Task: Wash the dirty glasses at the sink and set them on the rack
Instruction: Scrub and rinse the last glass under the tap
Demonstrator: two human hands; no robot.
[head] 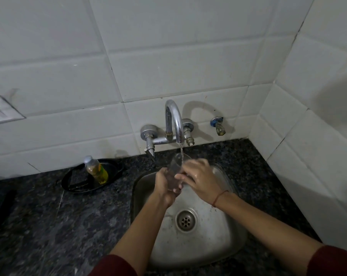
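Observation:
A clear drinking glass [175, 170] is held tilted over the steel sink [224, 232], its mouth up under the chrome tap [173, 120]. A thin stream of water runs from the spout into the glass. My left hand [164, 185] grips the lower part of the glass from the left. My right hand [198, 179] is wet and wraps its fingers round the glass from the right. No rack is in view.
A dark granite counter [59, 226] surrounds the sink. A black oval tray [69, 181] with a small bottle of yellow-green liquid [96, 169] lies to the left. White tiled walls close in behind and on the right. A second small valve [218, 126] sticks out of the wall.

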